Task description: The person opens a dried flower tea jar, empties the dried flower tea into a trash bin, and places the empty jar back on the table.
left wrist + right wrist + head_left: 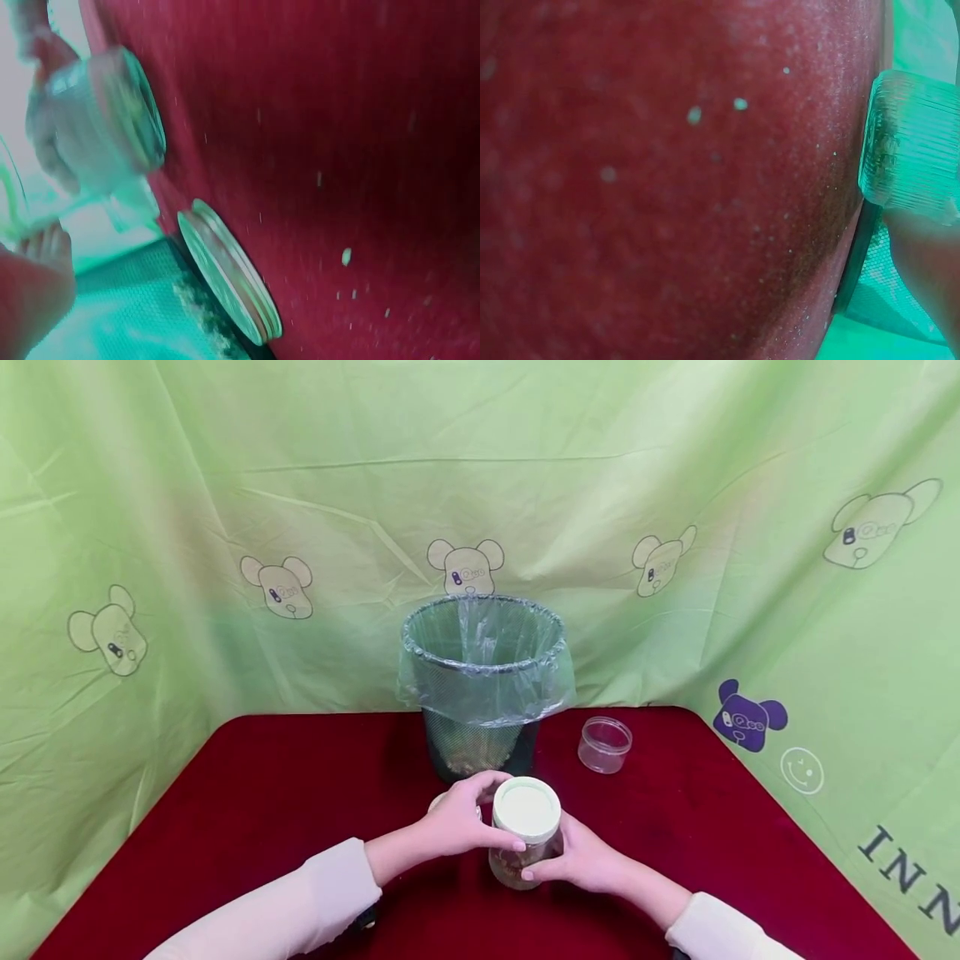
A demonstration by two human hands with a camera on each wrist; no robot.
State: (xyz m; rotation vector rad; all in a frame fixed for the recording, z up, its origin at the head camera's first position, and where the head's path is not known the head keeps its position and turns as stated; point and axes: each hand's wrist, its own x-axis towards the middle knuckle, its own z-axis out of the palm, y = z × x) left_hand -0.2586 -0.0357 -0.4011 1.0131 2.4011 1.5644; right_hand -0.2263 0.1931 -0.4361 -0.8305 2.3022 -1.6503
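Observation:
In the head view, a clear ribbed jar (512, 867) with brownish bits in its lower part stands between both hands at the middle front of the table. My right hand (588, 860) grips its body from the right, thumb across the front. From the left, my left hand (461, 818) holds the pale round lid (527, 808) at the jar's top, thumb along the lower rim. The left wrist view shows the jar (97, 120) blurred, its base towards the cloth. A flat round disc (229, 274) lies on the cloth beside the bin, mostly hidden behind my left hand in the head view.
A black mesh bin (480, 739) with a clear plastic liner stands behind the hands, pale bits at its bottom. To its right is a clear round tub (604, 747). Small pale crumbs (740, 103) dot the red cloth (300, 793). Green curtains (337, 468) surround the table.

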